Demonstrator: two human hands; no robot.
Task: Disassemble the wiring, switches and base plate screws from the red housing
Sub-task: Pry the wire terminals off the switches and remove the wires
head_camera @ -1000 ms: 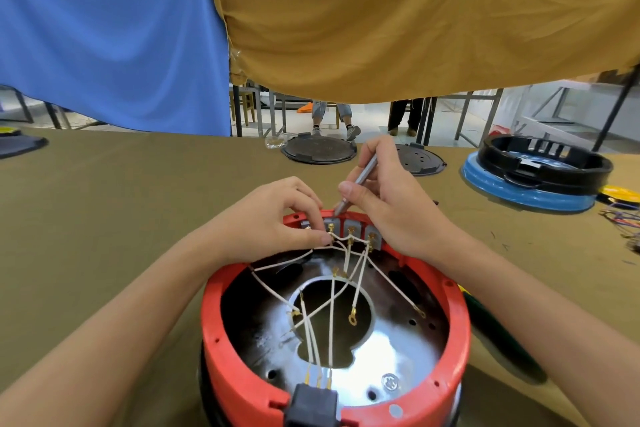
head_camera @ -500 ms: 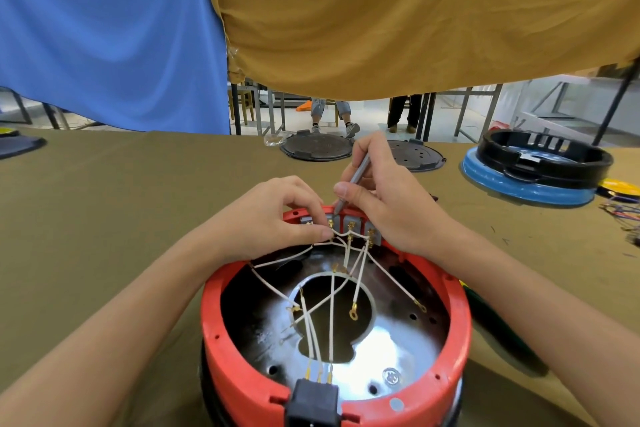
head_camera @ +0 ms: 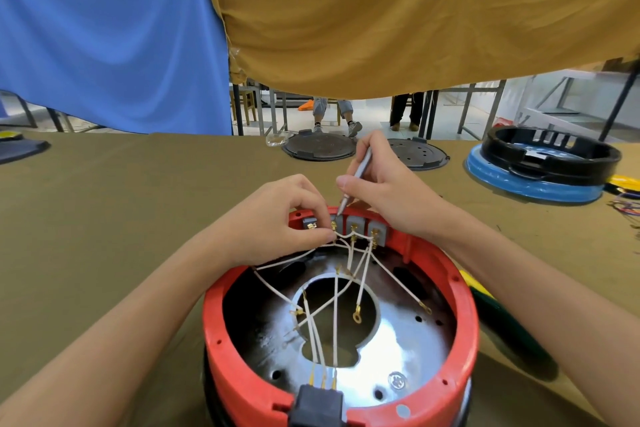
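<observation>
Slim metal tool [head_camera: 356, 177] tipped lower toward grey switches [head_camera: 356, 227].

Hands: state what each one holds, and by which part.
Right hand grips a thin metal tool along its shaft. Left hand pinches a white wire near its switch terminal.

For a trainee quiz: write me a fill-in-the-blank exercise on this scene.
1. The right hand holds a thin metal ____ like a pen.
2. The left hand pinches a ____ wire at the switches.
3. The housing is coloured ____.
4. The plug at the near rim is ____.

Missing words: tool; white; red; black
</observation>
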